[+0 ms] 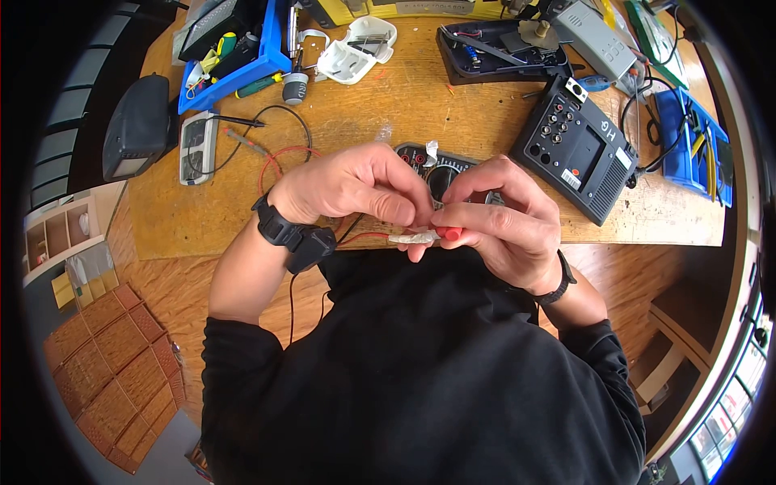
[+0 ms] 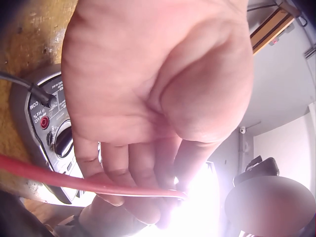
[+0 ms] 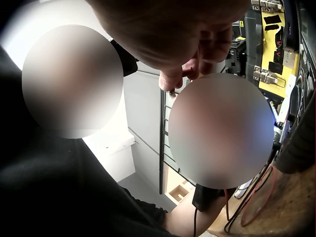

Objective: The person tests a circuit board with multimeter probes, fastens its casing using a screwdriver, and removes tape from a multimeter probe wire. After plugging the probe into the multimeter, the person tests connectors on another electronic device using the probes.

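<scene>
Both hands meet in front of the chest in the head view, above the table's near edge. The left hand (image 1: 364, 190) pinches near a whitish wrapped piece (image 1: 414, 238) from which a red wire (image 1: 368, 236) runs left. A red plug-like piece (image 1: 449, 233) is gripped by the right hand (image 1: 509, 222), thumb and fingers bent around it. Behind the hands lies a multimeter (image 1: 443, 174), partly covered. In the left wrist view, the red wire (image 2: 89, 185) crosses below the left palm (image 2: 148, 74); glare hides the fingertips. The right hand (image 3: 182, 34) shows bent fingers in the right wrist view.
On the wooden table (image 1: 347, 117) stand a blue bin (image 1: 276, 61) with tools, a white case (image 1: 356, 50), a black open housing (image 1: 501, 52), a black device with connectors (image 1: 578, 149) and another blue bin (image 1: 687, 162). A grey meter (image 1: 196, 149) and loose leads lie left.
</scene>
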### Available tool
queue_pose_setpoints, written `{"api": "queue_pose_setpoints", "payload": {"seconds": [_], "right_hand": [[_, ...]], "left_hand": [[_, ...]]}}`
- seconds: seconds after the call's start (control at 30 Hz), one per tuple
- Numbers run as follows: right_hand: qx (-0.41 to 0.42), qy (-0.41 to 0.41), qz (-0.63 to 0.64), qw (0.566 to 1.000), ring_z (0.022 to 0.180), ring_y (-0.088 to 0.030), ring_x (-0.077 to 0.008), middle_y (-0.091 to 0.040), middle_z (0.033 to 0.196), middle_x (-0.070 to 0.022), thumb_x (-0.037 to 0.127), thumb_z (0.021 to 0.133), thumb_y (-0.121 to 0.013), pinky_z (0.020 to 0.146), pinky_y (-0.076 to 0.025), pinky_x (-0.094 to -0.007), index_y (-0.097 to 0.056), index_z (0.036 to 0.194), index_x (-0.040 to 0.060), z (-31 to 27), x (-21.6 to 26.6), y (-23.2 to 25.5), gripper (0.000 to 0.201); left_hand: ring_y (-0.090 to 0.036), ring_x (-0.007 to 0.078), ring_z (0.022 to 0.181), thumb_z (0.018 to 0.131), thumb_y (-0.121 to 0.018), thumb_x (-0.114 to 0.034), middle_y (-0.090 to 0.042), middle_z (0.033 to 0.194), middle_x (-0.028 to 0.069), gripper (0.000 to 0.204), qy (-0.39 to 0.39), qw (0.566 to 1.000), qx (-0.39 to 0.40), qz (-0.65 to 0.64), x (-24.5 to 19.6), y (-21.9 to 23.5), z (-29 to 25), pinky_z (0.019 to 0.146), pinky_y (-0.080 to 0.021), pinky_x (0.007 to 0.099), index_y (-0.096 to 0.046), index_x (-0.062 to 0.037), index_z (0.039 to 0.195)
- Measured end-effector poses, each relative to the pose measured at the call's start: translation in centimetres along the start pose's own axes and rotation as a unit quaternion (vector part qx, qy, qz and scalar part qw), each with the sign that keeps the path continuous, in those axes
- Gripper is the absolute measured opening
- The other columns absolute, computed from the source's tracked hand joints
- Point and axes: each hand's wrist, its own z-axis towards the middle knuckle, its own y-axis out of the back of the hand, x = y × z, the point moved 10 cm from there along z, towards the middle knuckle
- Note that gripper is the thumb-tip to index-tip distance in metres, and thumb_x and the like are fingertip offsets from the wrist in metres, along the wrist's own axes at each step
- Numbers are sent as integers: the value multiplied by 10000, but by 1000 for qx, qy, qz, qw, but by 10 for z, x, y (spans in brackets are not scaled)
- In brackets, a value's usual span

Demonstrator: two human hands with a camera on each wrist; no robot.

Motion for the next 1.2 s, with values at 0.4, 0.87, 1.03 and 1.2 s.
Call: {"api": "queue_pose_setpoints", "payload": {"seconds": [0.4,0.87,1.03,1.2], "right_hand": [[15,12,1,1000,896,-689,-216,-703,1050,-61,139,772,-928,753,-580,-339,-841,1074,90,0,3,-3,319],[9,7,7,1000,873,-687,-216,-715,1035,-54,150,774,-926,743,-566,-338,-842,1065,97,0,2,-2,308],[14,10,4,1000,869,-685,-216,-715,1028,-55,151,776,-928,741,-564,-340,-841,1069,93,0,3,-2,311],[13,7,7,1000,863,-685,-218,-715,1023,-60,156,777,-930,735,-562,-338,-838,1071,86,-1,4,-2,316]], "left_hand": [[-727,111,922,1004,-778,-108,-778,1013,65,188,-6,1000,-1,22,5,5,-1,837,-574,253,-754,41,1116],[-712,125,977,936,-863,-120,-759,1034,46,240,-43,998,-26,29,0,6,1,905,-568,279,-757,20,1098],[-705,139,1013,900,-897,-92,-754,1028,50,245,-49,998,-15,47,-5,4,1,941,-568,294,-765,12,1077],[-699,136,989,915,-892,-125,-751,1014,45,234,-61,996,-13,63,-5,7,2,926,-561,287,-766,10,1059]]}}
